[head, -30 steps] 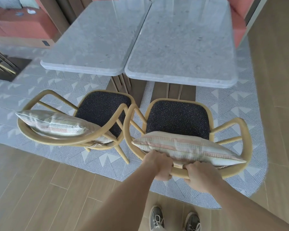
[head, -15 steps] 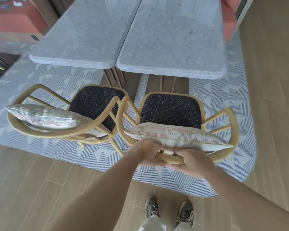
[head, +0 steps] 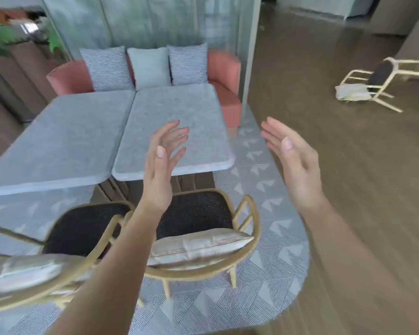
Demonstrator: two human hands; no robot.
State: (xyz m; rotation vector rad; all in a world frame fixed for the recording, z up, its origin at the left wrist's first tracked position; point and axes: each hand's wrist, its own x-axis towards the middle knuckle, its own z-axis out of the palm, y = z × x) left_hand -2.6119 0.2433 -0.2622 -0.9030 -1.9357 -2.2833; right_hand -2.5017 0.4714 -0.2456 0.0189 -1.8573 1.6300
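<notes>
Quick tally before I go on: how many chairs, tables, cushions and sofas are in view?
Wooden chairs: 3, one tipped over on the far floor
Stone-top tables: 2
Cushions: 6
Red sofa: 1
Total: 12

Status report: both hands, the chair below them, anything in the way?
Left hand open, right hand open, both raised. Chair at table, untouched. Another chair far right, apart.
</notes>
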